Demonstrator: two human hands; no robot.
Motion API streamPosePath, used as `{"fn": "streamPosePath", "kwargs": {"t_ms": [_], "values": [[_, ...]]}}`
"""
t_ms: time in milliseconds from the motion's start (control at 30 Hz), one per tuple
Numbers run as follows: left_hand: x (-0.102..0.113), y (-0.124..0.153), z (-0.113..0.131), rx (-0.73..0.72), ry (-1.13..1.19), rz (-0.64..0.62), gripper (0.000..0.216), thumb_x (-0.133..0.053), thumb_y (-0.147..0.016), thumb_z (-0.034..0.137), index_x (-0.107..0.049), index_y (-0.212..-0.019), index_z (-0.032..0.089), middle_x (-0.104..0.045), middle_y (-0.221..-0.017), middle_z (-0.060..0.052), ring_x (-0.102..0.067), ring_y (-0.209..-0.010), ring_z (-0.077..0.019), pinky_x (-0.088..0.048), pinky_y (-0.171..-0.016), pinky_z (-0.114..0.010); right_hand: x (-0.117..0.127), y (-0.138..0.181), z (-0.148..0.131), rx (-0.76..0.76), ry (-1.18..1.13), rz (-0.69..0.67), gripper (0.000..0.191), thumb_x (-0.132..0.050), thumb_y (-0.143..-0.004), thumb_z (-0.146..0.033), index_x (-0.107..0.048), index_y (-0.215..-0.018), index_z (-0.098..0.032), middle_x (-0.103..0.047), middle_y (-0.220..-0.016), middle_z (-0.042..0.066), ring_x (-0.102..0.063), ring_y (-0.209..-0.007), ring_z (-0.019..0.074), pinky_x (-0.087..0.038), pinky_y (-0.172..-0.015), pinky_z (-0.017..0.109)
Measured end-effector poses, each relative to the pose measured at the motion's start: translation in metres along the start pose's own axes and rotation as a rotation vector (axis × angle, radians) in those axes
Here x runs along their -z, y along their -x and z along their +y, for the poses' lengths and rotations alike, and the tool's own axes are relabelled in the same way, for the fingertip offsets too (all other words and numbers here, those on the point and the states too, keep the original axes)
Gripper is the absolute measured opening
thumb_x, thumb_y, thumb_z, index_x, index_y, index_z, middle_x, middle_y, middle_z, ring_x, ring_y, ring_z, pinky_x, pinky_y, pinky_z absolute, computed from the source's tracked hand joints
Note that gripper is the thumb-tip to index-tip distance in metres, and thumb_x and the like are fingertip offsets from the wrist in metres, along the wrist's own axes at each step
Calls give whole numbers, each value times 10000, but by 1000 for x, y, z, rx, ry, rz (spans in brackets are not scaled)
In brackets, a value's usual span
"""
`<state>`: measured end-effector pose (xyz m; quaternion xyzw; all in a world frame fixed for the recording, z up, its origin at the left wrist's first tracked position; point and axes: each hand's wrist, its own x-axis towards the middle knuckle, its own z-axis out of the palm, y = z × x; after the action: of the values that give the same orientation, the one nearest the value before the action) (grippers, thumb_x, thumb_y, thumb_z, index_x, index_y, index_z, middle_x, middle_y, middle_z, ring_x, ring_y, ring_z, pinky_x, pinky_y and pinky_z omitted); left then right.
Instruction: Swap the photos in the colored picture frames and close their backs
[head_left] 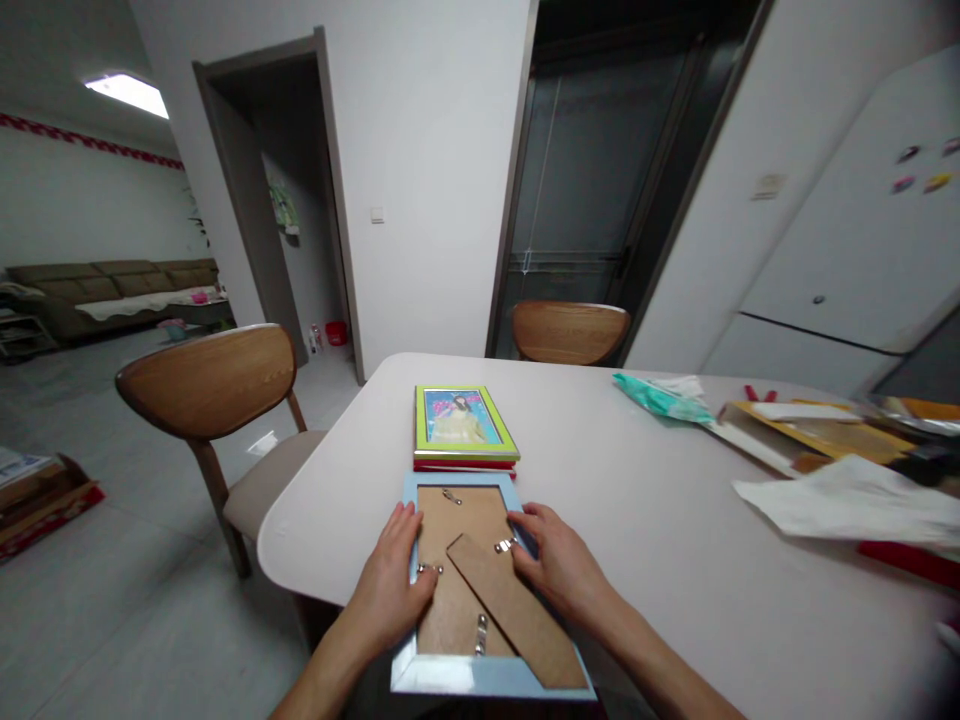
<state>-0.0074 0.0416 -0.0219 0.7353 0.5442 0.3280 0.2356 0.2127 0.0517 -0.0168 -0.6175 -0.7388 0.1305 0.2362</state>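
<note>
A light-blue picture frame (450,676) lies back side up at the near edge of the table, its brown backboard (442,520) showing. A brown stand leg (517,620) slants across the board. Small metal clips sit on the sides of the board. My left hand (390,580) grips the frame's left side, thumb on the board near the left clip. My right hand (559,560) holds the right side, with thumb and fingers by the right clip (505,545). Just beyond the frame rests a stack topped by a yellow-green picture frame (512,440) with a red one beneath.
The white table (637,520) carries a teal packet (664,398), a white sheet (855,500) and yellow envelopes (840,430) on the right. Wooden chairs stand at the left (217,380) and far side (571,330). A cardboard box (45,500) is on the floor.
</note>
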Motion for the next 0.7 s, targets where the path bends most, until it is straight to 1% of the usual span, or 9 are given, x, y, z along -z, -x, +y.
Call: {"fn": "streamPosePath", "kwargs": {"t_ms": [167,333,433,500,533,600,700], "values": [[1,3,-3,-40,-4,-21,593,-444,-606,97,-396,-1197,99,-321,-1322,-113,-231,-1234,-215,-206,-1025,-396,-1,-4,-5,-20,40,-3,281,-411,-727,-217,-589,-941,-183,-539,-916,74,-528,-835,163,-383,-749,238],[0,1,-5,-49,-19,-33,600,-434,-607,88,-379,-1204,69,-310,-1324,-135,-215,-1240,-212,-203,-1026,-394,0,-5,-7,-8,74,2,287,-390,-745,-216,-590,-946,-170,-536,-903,83,-526,-800,161,-392,-721,240],[-1,1,-5,-52,-21,-23,606,-435,-597,87,-387,-1201,84,-321,-1321,-125,-220,-1239,-212,-205,-1027,-390,-1,-9,-12,50,123,64,285,-409,-736,-204,-589,-952,-158,-514,-1012,108,-482,-918,191,-364,-796,272],[-1,2,-4,-49,-46,-28,612,-431,-592,88,-385,-1202,66,-324,-1318,-132,-217,-1240,-217,-200,-1030,-380,-5,-17,-20,116,133,100,292,-410,-739,-191,-583,-970,-153,-487,-1085,112,-441,-983,202,-335,-840,285],[-1,2,-3,-48,-69,-37,615,-426,-591,88,-379,-1203,43,-321,-1318,-146,-213,-1240,-222,-196,-1031,-376,-7,-21,-24,151,127,93,294,-404,-744,-184,-582,-976,-155,-491,-1086,107,-437,-982,198,-329,-844,283],[-1,2,-1,-49,-112,-59,624,-413,-590,85,-359,-1207,2,-305,-1320,-170,-205,-1243,-231,-191,-1032,-376,-14,-32,-34,199,116,43,292,-391,-752,-171,-593,-964,-168,-525,-1025,89,-455,-933,181,-336,-822,272],[0,2,-1,-57,-140,-81,640,-402,-585,83,-341,-1216,-2,-287,-1328,-169,-193,-1246,-230,-188,-1032,-384,-25,-46,-43,200,134,17,280,-402,-752,-182,-616,-933,-185,-537,-988,81,-456,-900,185,-335,-798,284]]}}
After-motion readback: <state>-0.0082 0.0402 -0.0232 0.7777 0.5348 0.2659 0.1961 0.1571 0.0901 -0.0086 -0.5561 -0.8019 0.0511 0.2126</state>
